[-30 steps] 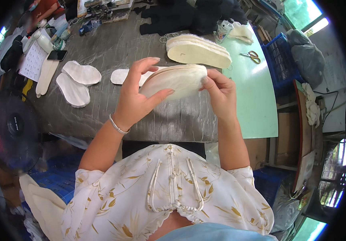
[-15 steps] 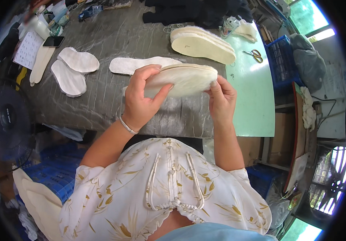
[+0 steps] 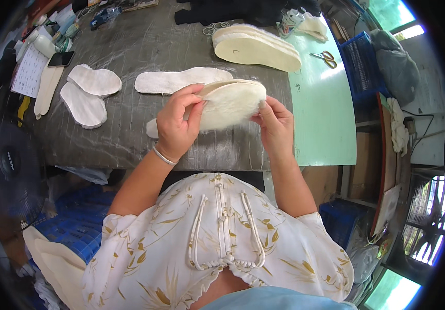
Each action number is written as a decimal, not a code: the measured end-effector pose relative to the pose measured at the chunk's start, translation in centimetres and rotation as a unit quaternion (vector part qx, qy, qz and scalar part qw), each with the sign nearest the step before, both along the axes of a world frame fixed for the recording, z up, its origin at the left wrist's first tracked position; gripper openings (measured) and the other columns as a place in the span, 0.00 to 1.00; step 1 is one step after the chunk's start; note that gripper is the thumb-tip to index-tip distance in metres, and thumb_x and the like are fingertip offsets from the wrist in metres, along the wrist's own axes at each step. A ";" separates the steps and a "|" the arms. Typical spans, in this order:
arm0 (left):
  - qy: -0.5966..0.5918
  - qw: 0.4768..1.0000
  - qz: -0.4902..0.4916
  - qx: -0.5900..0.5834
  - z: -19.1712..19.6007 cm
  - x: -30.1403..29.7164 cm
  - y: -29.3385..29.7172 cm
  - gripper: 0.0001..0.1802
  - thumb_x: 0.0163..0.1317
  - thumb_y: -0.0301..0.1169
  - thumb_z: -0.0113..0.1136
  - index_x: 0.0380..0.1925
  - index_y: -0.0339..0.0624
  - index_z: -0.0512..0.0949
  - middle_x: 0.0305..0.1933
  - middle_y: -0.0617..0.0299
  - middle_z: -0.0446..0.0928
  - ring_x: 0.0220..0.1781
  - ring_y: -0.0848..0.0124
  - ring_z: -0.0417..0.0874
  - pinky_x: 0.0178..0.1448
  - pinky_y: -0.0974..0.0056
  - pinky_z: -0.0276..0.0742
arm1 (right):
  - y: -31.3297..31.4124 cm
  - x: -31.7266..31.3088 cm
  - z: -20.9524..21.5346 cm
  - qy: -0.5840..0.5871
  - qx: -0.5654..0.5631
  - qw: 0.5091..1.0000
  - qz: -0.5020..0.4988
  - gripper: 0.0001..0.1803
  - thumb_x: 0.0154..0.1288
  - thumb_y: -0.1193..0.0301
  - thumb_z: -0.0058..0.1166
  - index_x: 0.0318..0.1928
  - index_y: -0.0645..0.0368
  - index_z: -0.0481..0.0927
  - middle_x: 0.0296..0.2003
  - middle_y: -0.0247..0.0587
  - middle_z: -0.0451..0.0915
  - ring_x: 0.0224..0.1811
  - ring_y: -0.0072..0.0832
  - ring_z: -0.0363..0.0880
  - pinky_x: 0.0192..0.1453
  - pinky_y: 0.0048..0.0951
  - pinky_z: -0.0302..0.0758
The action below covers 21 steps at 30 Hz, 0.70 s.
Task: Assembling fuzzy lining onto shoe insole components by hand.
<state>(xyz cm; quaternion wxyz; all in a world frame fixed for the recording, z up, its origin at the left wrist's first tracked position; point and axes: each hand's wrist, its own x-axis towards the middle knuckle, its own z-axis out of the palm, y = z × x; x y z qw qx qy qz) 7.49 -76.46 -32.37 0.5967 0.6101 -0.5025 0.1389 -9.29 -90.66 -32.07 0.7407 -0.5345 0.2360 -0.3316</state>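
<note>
Between my two hands is a cream fleecy insole [image 3: 232, 106], fluffy side toward me, its layered edge showing along the top. My left hand [image 3: 178, 121] pinches its left part between thumb and fingers. The right end is gripped by my right hand [image 3: 276, 124], thumb in front. A pale end of an insole shows at the left, partly behind my left hand. Just beyond my hands a white insole [image 3: 176, 80] lies flat on the dark table [image 3: 129, 139]. Farther right sits a stack of thick fleecy insoles [image 3: 256, 54], smooth cream side up.
Two white insoles [image 3: 85, 95] overlap at the left, near a phone [image 3: 61, 59] and long cream strips [image 3: 44, 95]. Gold-handled scissors [image 3: 328, 59] rest on the green mat [image 3: 326, 119]. Dark cloth [image 3: 243, 13] lies at the back. A fan [image 3: 10, 160] stands at the left.
The insole in my hands has tilted, and a gap now shows between its layers near my left fingers. My left thumb has drawn closer to the fingers. The whole view has shifted slightly.
</note>
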 end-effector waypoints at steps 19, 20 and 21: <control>-0.180 0.975 -0.096 0.088 -1.3 0.4 1.3 0.16 0.52 0.15 0.68 0.39 0.38 0.75 0.49 0.52 0.83 0.46 0.59 0.84 0.47 0.61 0.80 | -0.4 1.4 3.2 0.109 -0.583 0.800 0.090 0.09 0.53 0.71 0.68 0.35 0.55 0.83 0.41 0.34 0.80 0.45 0.36 0.77 0.50 0.37 0.74; -0.181 0.974 -0.099 0.090 -1.4 0.4 1.2 0.16 0.52 0.15 0.68 0.38 0.38 0.75 0.49 0.52 0.83 0.46 0.59 0.84 0.48 0.61 0.80 | -0.5 1.2 3.1 0.121 -0.577 0.803 0.088 0.08 0.54 0.71 0.68 0.34 0.57 0.83 0.40 0.35 0.80 0.43 0.37 0.78 0.49 0.37 0.74; -0.181 0.974 -0.103 0.090 -1.5 0.5 1.2 0.15 0.52 0.15 0.68 0.38 0.38 0.75 0.49 0.51 0.83 0.46 0.59 0.84 0.48 0.61 0.80 | -0.7 1.1 2.9 0.133 -0.588 0.792 0.091 0.07 0.55 0.71 0.67 0.33 0.58 0.82 0.39 0.36 0.81 0.42 0.37 0.79 0.47 0.37 0.76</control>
